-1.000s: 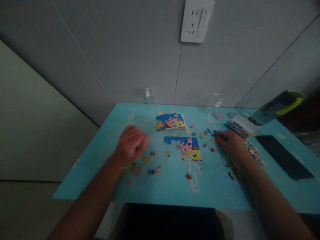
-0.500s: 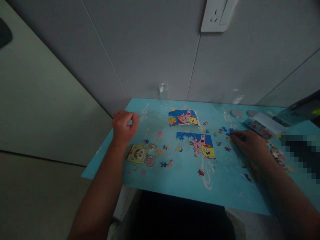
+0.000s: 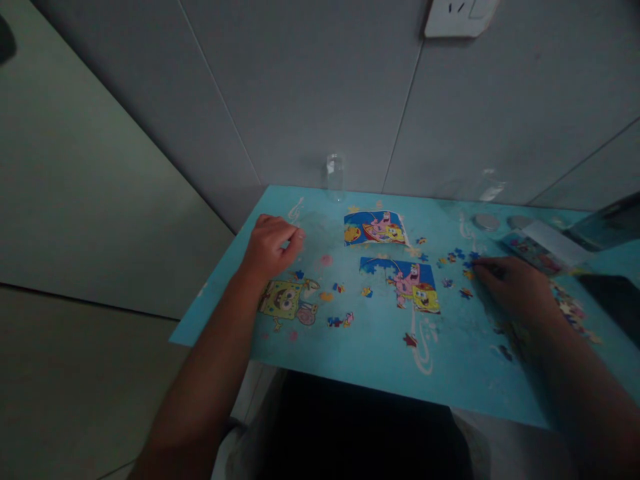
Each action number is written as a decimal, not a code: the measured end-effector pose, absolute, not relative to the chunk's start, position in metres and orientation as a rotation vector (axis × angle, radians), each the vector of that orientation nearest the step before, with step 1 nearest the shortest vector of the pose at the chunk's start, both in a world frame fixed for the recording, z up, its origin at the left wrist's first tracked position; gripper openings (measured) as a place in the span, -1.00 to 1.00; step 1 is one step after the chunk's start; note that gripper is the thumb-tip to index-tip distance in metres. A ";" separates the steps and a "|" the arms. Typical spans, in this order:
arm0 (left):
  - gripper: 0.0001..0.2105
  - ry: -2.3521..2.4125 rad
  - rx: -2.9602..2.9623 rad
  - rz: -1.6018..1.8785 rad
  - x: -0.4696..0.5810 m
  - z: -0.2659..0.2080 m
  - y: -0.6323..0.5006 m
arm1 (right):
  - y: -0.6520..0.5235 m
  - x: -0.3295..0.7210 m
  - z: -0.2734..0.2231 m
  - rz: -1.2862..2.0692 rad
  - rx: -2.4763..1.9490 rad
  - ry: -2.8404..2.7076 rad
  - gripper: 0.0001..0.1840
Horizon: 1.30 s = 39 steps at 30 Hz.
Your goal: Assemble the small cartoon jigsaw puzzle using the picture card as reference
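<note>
My left hand (image 3: pixel 274 245), a loose fist with the thumb beside the curled fingers, is above the left part of the table; nothing shows in it. My right hand (image 3: pixel 517 283) is low over the right side, fingertips pinched at a blue jigsaw puzzle piece (image 3: pixel 474 256) among several loose pieces (image 3: pixel 455 255). Between the hands lies a partly joined puzzle (image 3: pixel 423 287) with pink and yellow cartoon figures and a gap at its upper left. Behind it is a slightly curled picture sheet (image 3: pixel 375 228) of the same scene. Loose pieces (image 3: pixel 340 320) lie nearer me.
A clear jar (image 3: pixel 335 179) stands by the wall, another clear container (image 3: pixel 493 187) farther right. Round lids (image 3: pixel 486 222) and a printed box (image 3: pixel 537 250) sit at the back right. A piece pile (image 3: pixel 573 310) and a dark flat object (image 3: pixel 613 303) are beyond my right hand.
My left hand has shifted slightly to the right, still curled. My right hand stays at the same loose pieces. The camera view has shifted a little.
</note>
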<state>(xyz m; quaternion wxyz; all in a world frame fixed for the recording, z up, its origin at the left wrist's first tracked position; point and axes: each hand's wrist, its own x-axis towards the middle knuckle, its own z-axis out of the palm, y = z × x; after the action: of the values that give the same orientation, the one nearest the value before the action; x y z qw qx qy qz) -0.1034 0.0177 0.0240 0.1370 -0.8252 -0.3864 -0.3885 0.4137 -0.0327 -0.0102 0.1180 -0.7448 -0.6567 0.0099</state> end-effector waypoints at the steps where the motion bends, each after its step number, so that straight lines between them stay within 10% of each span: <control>1: -0.73 -1.117 -2.389 -1.118 -0.103 0.024 0.018 | -0.033 0.413 -0.010 0.037 -2.176 -1.930 -0.61; 21: -0.71 -0.958 -2.608 -0.904 -0.082 0.023 0.010 | -0.054 0.375 0.003 -0.316 -1.802 -1.703 -0.69; 39: -0.68 -0.979 -2.614 -0.894 -0.069 0.026 0.001 | -0.159 0.204 0.019 0.388 -1.191 -2.232 -0.77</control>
<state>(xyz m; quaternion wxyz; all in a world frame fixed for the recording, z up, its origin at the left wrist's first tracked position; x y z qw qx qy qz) -0.0686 0.0014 0.0261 0.1053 -0.8869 -0.3321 -0.3033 0.2040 -0.1591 0.0188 0.2873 -0.4457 -0.8353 0.1452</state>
